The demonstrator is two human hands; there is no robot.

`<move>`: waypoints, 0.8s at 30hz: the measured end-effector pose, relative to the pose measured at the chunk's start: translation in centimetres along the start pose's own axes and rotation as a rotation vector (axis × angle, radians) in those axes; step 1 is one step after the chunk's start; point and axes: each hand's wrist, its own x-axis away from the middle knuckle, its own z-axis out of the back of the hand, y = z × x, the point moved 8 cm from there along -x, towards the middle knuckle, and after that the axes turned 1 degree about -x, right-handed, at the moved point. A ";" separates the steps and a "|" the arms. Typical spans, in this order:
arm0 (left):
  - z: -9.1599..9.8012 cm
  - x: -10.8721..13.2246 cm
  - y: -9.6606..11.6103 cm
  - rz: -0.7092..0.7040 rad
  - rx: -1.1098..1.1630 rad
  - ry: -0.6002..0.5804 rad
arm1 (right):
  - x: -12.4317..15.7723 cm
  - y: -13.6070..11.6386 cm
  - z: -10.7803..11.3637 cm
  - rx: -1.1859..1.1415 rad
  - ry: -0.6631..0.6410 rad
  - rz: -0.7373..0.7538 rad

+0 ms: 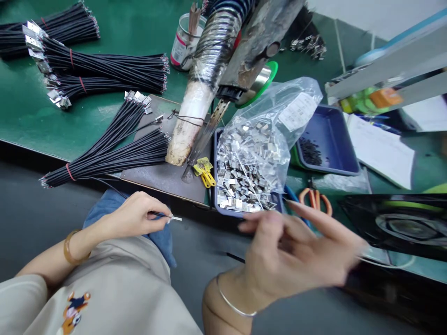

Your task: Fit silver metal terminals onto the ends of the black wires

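Observation:
My left hand (pixel 139 215) is closed in a pinch on a black cable (pixel 159 214), close to its end. A small flat silvery metal terminal (pixel 177 218) juts to the right from the fingertips. My right hand (pixel 289 246), smeared by motion, is in front of the near edge of a blue tray (pixel 230 213). Its fingers look partly bent; what they hold, if anything, I cannot make out. A thin dark rod (pixel 235 257) shows left of the right wrist, and whether the hand grips it is unclear. Small metal terminals (pixel 237 186) fill the tray, partly inside a clear plastic bag (pixel 300 100).
Bundles of black cables (pixel 115 156) lie on the green table (pixel 122 18). A foil-wrapped duct (pixel 213 51) hangs over a grey board (pixel 157 172). Yellow tags (pixel 205 172), orange-handled scissors (pixel 316 200), another blue tray (pixel 337 139) and a dark device (pixel 401 225) are nearby.

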 end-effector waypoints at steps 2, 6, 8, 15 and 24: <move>0.3 0.2 -0.2 0.002 0.032 0.057 | -1.3 0.9 -1.1 0.125 -0.113 -0.013; 1.0 0.1 0.2 -0.029 0.068 0.162 | -3.1 3.9 -3.4 0.312 -0.245 -0.010; 1.7 -0.1 0.5 -0.072 0.058 0.222 | -3.4 4.8 -4.8 0.338 -0.336 0.015; 6.1 -1.8 0.6 -0.242 -0.440 0.578 | -4.4 4.7 -7.5 0.491 -0.534 0.149; 4.8 -2.2 0.3 -0.274 -0.643 0.454 | -3.3 4.6 -4.6 0.363 -0.278 0.154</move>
